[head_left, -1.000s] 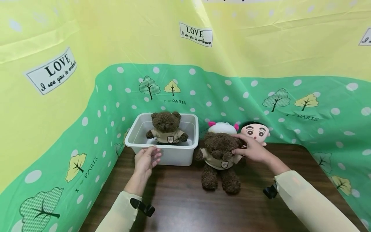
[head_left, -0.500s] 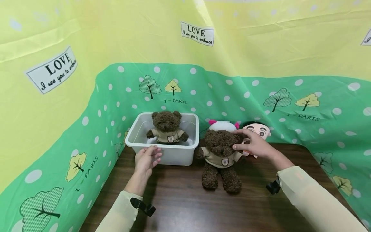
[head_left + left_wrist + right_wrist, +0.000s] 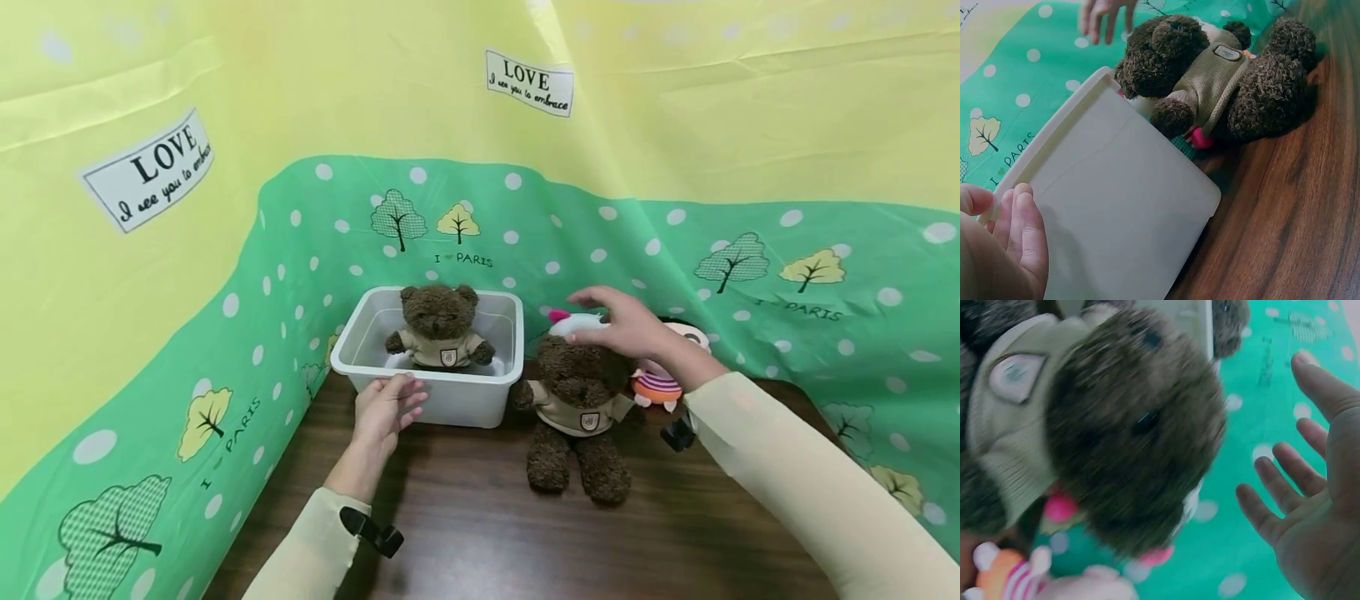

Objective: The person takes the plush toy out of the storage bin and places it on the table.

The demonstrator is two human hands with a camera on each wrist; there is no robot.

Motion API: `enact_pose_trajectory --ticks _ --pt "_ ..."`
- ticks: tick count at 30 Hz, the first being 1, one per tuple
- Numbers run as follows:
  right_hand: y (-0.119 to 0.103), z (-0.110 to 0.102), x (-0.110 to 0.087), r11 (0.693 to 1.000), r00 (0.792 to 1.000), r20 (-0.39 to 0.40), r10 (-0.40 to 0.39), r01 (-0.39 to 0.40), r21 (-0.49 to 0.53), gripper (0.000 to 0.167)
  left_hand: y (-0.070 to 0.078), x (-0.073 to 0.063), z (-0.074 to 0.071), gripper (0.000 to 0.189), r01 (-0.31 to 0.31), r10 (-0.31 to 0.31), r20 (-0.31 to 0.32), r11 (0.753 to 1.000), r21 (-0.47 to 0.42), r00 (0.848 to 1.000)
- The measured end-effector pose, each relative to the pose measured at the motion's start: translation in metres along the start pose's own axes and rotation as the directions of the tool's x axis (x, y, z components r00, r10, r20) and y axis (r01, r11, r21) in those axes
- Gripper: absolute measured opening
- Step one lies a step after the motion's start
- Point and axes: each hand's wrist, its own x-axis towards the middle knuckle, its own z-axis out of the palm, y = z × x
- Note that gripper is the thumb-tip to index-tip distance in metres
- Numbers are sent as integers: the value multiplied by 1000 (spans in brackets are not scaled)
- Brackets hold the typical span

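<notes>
My left hand [image 3: 384, 410] pinches the front rim of a white plastic bin [image 3: 472, 402], thumb at the rim and fingers against the outer wall. Inside the bin sits a brown teddy bear [image 3: 438, 321] in a beige top. Just right of the bin, a second, larger teddy bear [image 3: 588, 412] in a similar top is on the table, facing me. Above and behind its head hovers my right hand [image 3: 626, 325]. In the right wrist view, that right hand [image 3: 1316, 481] has its fingers spread, apart from the bear's blurred head [image 3: 1141, 425].
Behind the larger bear is a white plush toy [image 3: 577, 323] with a pink ear or horn, mostly hidden. A plush doll [image 3: 656, 387] with orange and striped clothes stands to the right, partly covered by my arm. A patterned cloth [image 3: 615, 225] encloses the brown wooden table [image 3: 480, 533].
My right hand has left the side of the larger bear's head and moved up and to the left, above it. The left hand stays at the bin's rim.
</notes>
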Motion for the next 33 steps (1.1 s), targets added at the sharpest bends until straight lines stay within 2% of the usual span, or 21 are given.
enact_pose_trajectory --ticks 7,10,15,19,26,33 --pt "-39 19 62 999 999 45 -24 26 -33 68 2 5 -1 24 -4 4 10 1000 -6 1000" --pt "-49 32 91 999 997 68 -39 41 -31 69 3 6 -1 24 -3 4 13 1000 -4 1000" --pt "-62 55 126 998 994 102 -41 45 -34 69 3 6 -1 24 -2 2 10 1000 -4 1000" --pt "-69 72 147 998 991 129 -28 35 -55 72 2 5 -2 26 2 -2 14 1000 -2 1000" --pt "-79 92 172 997 987 146 73 -67 -45 73 6 6 -3 26 4 -4 23 1000 2 1000" --pt "-79 103 189 988 976 173 131 -114 -101 77 4 8 -3 24 11 -11 13 1000 -8 1000"
